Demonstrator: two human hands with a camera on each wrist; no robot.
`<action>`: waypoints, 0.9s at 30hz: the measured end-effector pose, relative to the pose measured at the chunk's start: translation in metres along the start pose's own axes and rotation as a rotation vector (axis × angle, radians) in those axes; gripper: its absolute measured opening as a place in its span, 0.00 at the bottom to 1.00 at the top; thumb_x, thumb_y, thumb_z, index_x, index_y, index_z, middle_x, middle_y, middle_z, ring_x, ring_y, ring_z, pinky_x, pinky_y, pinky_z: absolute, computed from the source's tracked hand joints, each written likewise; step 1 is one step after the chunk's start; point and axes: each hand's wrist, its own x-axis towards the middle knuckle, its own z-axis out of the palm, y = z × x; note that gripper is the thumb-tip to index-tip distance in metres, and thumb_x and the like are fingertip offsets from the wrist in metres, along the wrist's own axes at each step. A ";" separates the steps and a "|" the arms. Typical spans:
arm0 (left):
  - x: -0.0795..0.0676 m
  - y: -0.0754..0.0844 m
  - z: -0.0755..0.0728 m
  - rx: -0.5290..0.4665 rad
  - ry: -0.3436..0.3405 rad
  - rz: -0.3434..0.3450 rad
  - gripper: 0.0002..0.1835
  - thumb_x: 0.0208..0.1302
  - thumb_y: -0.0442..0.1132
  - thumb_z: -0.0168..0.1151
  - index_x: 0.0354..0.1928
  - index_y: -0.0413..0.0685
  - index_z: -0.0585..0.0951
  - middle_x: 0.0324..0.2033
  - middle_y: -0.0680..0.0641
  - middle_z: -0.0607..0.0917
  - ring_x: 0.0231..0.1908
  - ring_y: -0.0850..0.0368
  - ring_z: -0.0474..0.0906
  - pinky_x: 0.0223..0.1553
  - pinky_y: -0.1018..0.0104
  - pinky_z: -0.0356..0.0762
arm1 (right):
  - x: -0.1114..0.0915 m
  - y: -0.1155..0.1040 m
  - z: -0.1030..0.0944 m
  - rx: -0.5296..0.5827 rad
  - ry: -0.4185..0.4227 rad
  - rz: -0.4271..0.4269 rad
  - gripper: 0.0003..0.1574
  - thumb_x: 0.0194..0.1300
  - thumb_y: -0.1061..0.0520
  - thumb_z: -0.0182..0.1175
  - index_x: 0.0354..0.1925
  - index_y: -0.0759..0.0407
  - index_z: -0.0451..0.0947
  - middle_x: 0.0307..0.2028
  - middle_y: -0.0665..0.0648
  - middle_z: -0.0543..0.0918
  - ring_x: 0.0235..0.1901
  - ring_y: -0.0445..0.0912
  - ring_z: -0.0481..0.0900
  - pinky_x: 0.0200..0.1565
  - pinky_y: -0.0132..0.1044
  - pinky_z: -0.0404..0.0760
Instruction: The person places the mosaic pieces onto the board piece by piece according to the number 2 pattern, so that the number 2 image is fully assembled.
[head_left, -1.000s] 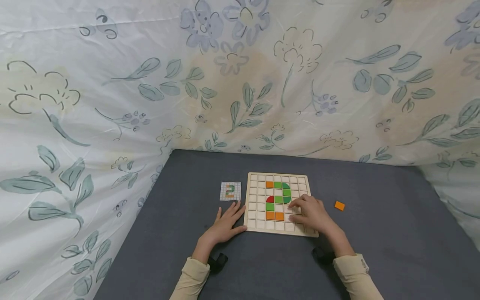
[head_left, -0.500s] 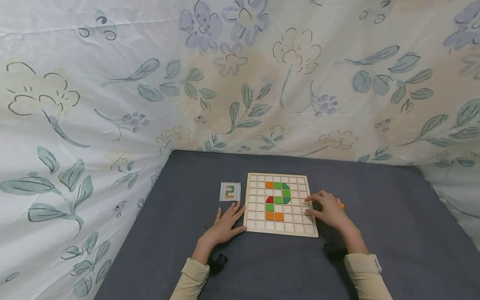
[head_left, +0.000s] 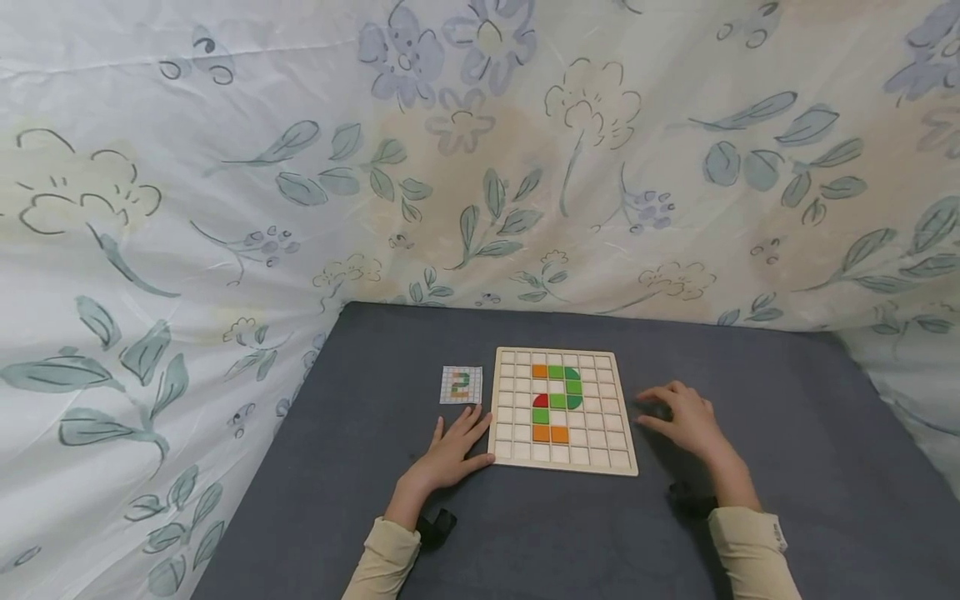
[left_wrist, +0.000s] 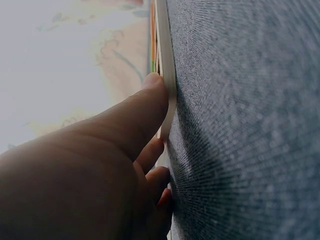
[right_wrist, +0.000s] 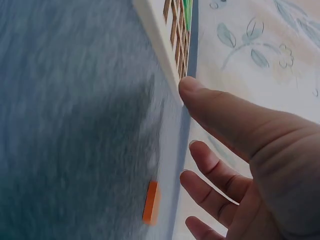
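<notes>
A light wooden grid board [head_left: 600, 458] lies on the dark cloth, with orange, green and red tiles set in its cells. The left hand [head_left: 448, 454] lies spread at the board's left edge; in the left wrist view its thumb [left_wrist: 150, 95] touches the board's side. Off the right edge hovers the right hand [head_left: 688, 421], thumb and fingers apart with nothing between them. A loose orange tile [right_wrist: 150, 202] lies on the cloth near that hand in the right wrist view; the hand hides it in the head view.
A small printed pattern card [head_left: 461, 385] lies left of the board, just beyond the left fingertips. Behind the dark-covered table [head_left: 540, 533] hangs a floral curtain [head_left: 495, 208], which also runs down the left side.
The right hand has moved right, from over the board's cells to the cloth beside it, now covering the loose orange tile in the head view. The left hand stays put.
</notes>
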 end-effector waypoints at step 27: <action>-0.001 0.002 -0.002 0.002 0.005 0.002 0.36 0.67 0.54 0.52 0.72 0.50 0.54 0.72 0.45 0.50 0.72 0.45 0.41 0.65 0.34 0.29 | -0.018 0.046 -0.014 -0.070 0.031 0.123 0.25 0.54 0.51 0.68 0.49 0.60 0.79 0.42 0.66 0.73 0.40 0.62 0.68 0.35 0.55 0.61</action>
